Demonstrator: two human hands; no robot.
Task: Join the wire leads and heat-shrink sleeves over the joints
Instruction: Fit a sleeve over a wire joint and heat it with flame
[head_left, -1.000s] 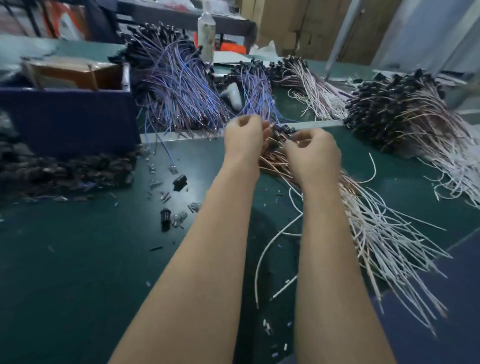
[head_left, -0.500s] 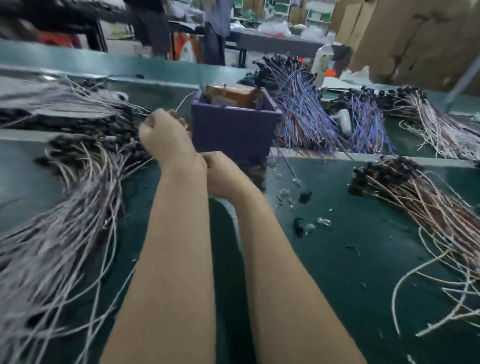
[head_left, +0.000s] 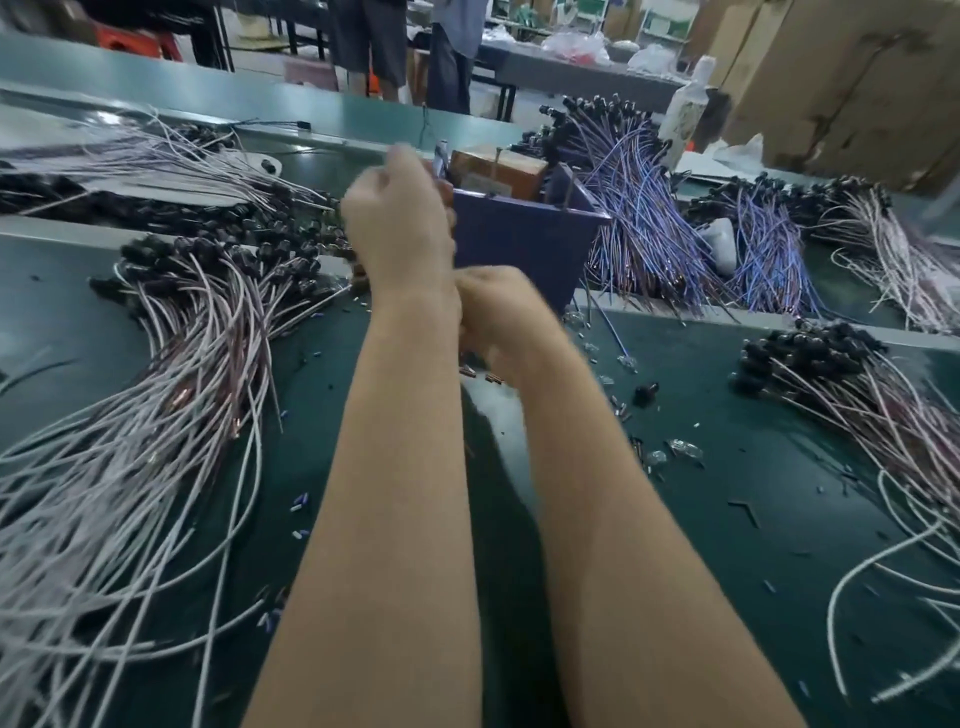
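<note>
Your green worktop (head_left: 727, 519) carries a broad heap of white wire leads (head_left: 156, 405) on your left and a second heap (head_left: 852, 395) on your right. A purple bin (head_left: 524, 244) stands ahead. Your left hand (head_left: 397, 226) is raised before it, fingers curled. Your right hand (head_left: 501, 306) sits just beside that wrist, also curled, and I cannot tell what either hand holds

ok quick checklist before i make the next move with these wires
1. Left hand holds a lead: cannot tell, fingers curled, blurred.
2. Right hand grip: cannot tell, partly hidden behind the left wrist.
3. Box close to the hands: ok.
4. White wires piled at left, beside the left forearm: ok.
5. Mat free of scraps: not ok, bits lie scattered.
</note>
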